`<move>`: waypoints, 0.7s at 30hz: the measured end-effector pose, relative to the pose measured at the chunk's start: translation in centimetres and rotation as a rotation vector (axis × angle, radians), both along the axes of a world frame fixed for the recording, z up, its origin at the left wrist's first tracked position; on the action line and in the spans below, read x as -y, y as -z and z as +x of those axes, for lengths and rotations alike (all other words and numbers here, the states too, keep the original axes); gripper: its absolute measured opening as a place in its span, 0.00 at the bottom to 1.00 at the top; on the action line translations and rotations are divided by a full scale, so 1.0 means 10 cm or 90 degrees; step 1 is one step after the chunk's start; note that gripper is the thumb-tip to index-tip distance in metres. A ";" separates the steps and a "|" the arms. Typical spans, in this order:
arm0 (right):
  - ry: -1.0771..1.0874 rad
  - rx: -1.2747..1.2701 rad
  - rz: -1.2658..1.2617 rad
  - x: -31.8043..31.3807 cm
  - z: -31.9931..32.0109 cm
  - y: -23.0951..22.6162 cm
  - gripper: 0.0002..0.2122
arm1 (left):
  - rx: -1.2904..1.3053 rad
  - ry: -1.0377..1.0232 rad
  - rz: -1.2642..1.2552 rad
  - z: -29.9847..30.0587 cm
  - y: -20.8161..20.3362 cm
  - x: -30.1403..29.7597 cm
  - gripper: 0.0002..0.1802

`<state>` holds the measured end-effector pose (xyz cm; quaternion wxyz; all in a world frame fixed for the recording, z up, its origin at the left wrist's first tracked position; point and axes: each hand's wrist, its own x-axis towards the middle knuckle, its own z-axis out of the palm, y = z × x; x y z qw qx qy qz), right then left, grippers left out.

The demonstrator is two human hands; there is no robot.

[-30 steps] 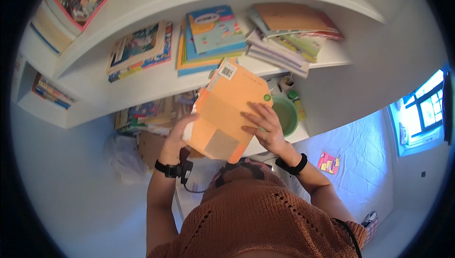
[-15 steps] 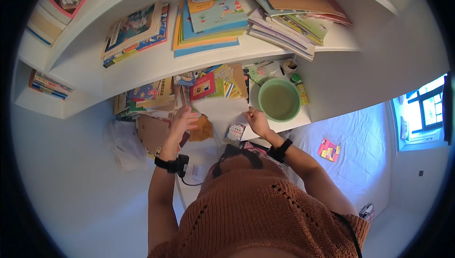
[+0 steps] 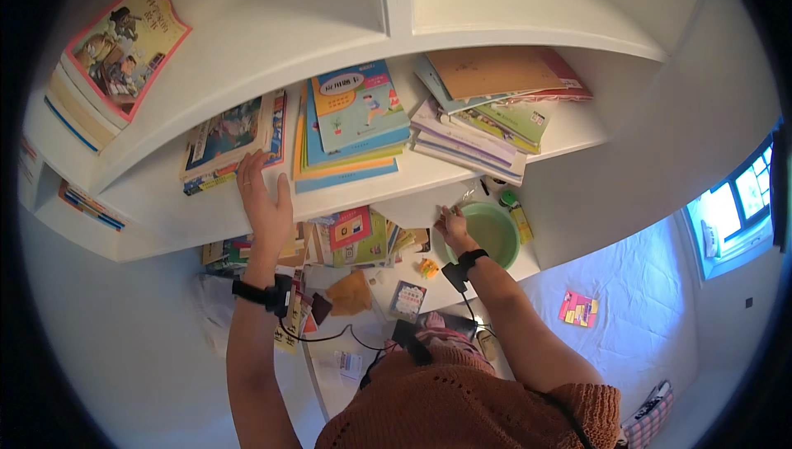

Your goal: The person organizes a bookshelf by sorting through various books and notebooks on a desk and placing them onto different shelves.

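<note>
My left hand is raised to the front edge of the shelf. Its fingers are stretched out, the thumb stands apart, and the fingertips reach the near side of a stack of books. Lower down, my right hand pinches the corner of a white sheet, which extends left under the shelf edge. Just behind that hand stands a round green basin with liquid in it. Blue and yellow workbooks lie in a pile to the right of my left hand.
Folders and booklets fill the shelf's right part. Below, the desk holds heaped books, a small orange object, a small booklet and an orange-yellow cloth. A bed is at the right.
My left hand has gone from above the desk up to the shelf books. The white sheet has shifted with my right hand, uncovering the small orange object. The view has tilted upward.
</note>
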<state>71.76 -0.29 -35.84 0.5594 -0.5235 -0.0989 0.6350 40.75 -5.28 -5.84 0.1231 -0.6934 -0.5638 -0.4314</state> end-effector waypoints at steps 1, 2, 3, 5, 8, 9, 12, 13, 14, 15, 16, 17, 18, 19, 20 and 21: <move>0.008 -0.052 -0.038 -0.07 -0.04 -0.08 0.08 | -0.037 -0.058 -0.004 -0.07 0.09 -0.12 0.22; -0.108 0.076 0.054 -0.11 0.02 -0.02 0.08 | -0.058 -0.099 -0.037 -0.12 0.24 -0.22 0.24; -0.196 0.210 0.146 -0.10 0.07 -0.05 0.10 | -0.059 -0.086 -0.033 -0.09 0.26 -0.26 0.24; -0.217 -0.027 0.117 -0.11 0.08 -0.13 0.14 | -0.005 -0.164 -0.134 -0.04 0.27 -0.33 0.26; -0.451 0.035 0.172 0.26 0.05 -1.07 0.15 | -0.024 -0.184 -0.148 -0.18 0.35 -0.27 0.27; -0.606 0.082 0.236 0.37 0.14 -1.43 0.16 | -0.019 -0.182 -0.145 -0.15 0.35 -0.29 0.27; -0.656 0.131 0.426 0.61 0.57 -2.73 0.16 | -0.025 -0.177 -0.134 -0.08 0.32 -0.30 0.26; -0.599 0.203 0.504 0.59 0.68 -2.99 0.16 | -0.020 -0.177 -0.135 -0.08 0.30 -0.29 0.26; -0.471 0.381 0.514 0.54 0.69 -3.27 0.16 | -0.026 -0.176 -0.134 -0.08 0.31 -0.29 0.25; -0.334 0.552 0.520 0.42 0.69 -3.51 0.16 | -0.034 -0.177 -0.129 -0.09 0.29 -0.28 0.25; -0.276 0.768 0.544 0.22 0.71 -3.63 0.17 | -0.031 -0.172 -0.128 -0.08 0.28 -0.28 0.25; -0.209 0.982 0.558 0.00 0.73 -3.70 0.19 | -0.022 -0.168 -0.123 -0.09 0.29 -0.28 0.25; -0.175 1.149 0.605 -0.21 0.73 -3.72 0.20 | -0.014 -0.163 -0.116 -0.08 0.30 -0.29 0.25; -0.135 1.312 0.654 -0.39 0.71 -3.71 0.21 | -0.015 -0.164 -0.112 -0.11 0.29 -0.28 0.25; -0.130 1.319 0.652 -0.52 0.75 -3.65 0.21 | -0.013 -0.161 -0.119 -0.10 0.30 -0.30 0.25; -0.307 1.316 0.549 -0.67 0.75 -3.58 0.23 | -0.013 -0.165 -0.125 -0.13 0.29 -0.28 0.24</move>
